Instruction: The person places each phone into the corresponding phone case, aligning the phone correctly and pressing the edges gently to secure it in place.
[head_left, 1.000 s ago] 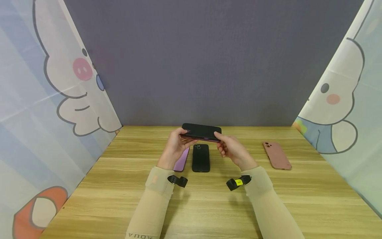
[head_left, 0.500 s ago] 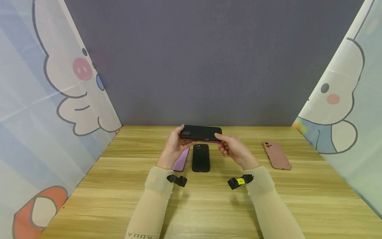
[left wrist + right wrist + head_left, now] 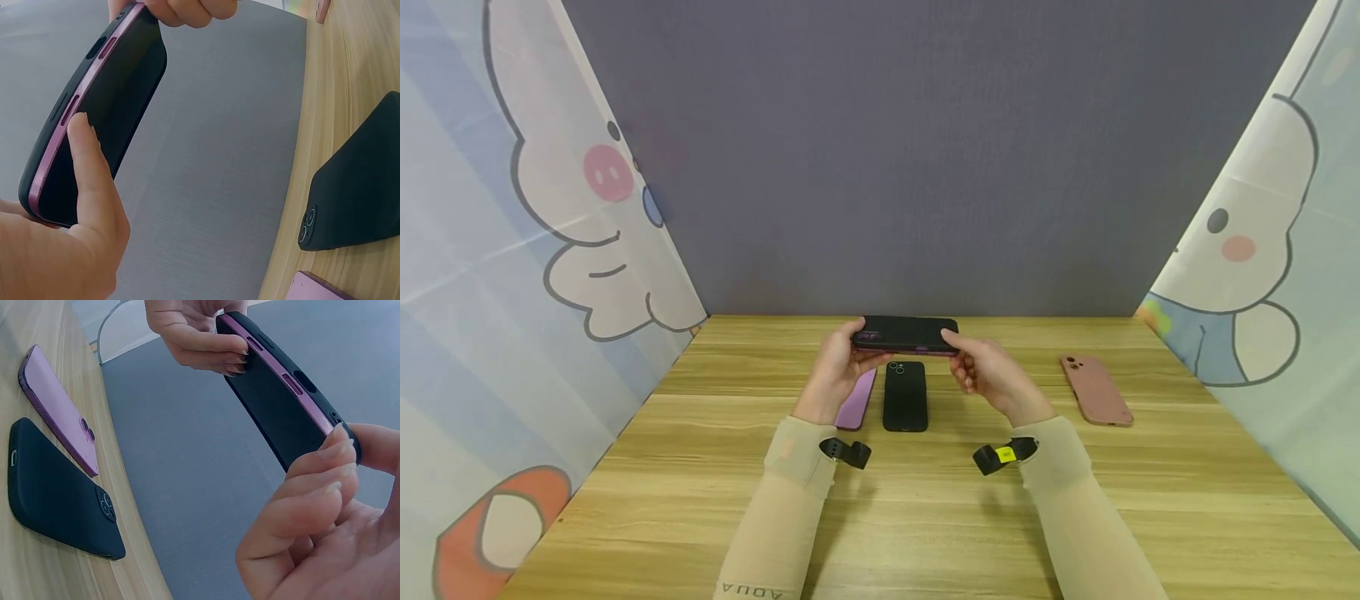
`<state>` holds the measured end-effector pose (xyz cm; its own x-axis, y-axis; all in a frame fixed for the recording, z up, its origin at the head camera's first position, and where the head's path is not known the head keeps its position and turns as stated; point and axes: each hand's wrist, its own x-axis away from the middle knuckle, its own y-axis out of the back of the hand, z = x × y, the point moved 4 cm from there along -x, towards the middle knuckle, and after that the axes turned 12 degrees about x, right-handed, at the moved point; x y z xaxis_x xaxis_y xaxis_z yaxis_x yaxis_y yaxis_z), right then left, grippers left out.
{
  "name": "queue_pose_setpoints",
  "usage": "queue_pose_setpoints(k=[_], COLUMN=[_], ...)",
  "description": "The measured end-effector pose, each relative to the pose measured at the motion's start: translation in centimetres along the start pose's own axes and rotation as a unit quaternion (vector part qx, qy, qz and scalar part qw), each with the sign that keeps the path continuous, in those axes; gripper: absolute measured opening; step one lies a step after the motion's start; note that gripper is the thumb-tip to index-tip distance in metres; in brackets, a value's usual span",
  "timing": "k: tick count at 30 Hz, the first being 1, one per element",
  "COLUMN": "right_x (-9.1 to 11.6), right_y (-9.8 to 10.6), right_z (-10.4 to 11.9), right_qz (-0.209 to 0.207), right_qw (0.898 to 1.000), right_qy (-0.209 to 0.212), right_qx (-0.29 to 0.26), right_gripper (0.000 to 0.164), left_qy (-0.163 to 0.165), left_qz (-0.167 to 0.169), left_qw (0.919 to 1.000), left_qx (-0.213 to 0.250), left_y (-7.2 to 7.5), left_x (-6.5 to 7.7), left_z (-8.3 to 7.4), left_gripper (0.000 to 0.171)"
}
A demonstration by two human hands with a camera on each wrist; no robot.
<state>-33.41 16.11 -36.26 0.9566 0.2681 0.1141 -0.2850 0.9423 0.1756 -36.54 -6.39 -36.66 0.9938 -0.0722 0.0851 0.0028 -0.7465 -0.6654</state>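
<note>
Both hands hold a phone with a purple frame (image 3: 89,84) sideways above the table. A black phone case (image 3: 906,331) lies over its back, facing up, with purple showing through the camera opening. The purple side shows alongside the case's rim, and the dark screen (image 3: 125,87) faces down. My left hand (image 3: 837,375) grips the camera end, thumb at the corner and fingers beneath. The other end is pinched by my right hand (image 3: 996,382), thumb on top of the case and curled fingers (image 3: 312,494) at the lower edge.
Below the hands lies a black-cased phone (image 3: 906,398), back up. A purple phone (image 3: 857,404) is left of it, partly behind the left hand. Farther right on the wooden table (image 3: 925,533) rests a pink phone (image 3: 1096,392). A grey panel (image 3: 917,167) rises behind.
The left thumb has moved from on top of the case to the camera-end corner, uncovering the camera opening. The held phone has tilted and lowered slightly; the right hand keeps its pinch.
</note>
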Motion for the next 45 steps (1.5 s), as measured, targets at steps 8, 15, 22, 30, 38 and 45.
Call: queue_pose_setpoints(k=[8,15,22,30,38,45], right_x=[-0.03,0.01,-0.09,-0.03,0.05,0.05], right_y=[-0.07,0.02,0.21,0.23,0.17,0.05], right_z=[-0.13,-0.17,-0.31,-0.15,-0.09,-0.14], right_qz=[-0.016,-0.028,-0.032,-0.019,-0.020,-0.031], right_qw=[1.000,0.999,0.999,1.000,1.000,0.999], right_qy=[-0.010,-0.005,-0.006,-0.003,-0.001,-0.011], right_qx=[-0.023,-0.018,-0.013,-0.016,-0.019,-0.038], right_gripper=[0.057,0.052,0.050,0.049,0.048,0.049], left_qy=[-0.001,-0.001,-0.001,0.001,0.001,-0.006], left_qz=[0.013,0.014,0.015,0.016,0.016,0.030], left_qw=[0.9999,0.9998,0.9998,0.9998,0.9999,0.9995], left_qx=[0.005,0.011,0.012,0.011,0.005,-0.008], left_y=[-0.09,-0.18,-0.23,-0.29,-0.35,-0.47], left_x=[0.00,-0.04,-0.02,0.09,0.28,0.32], left_z=[-0.01,0.10,0.13,0.05,-0.05,-0.11], left_gripper=[0.024,0.025,0.028,0.025,0.026,0.029])
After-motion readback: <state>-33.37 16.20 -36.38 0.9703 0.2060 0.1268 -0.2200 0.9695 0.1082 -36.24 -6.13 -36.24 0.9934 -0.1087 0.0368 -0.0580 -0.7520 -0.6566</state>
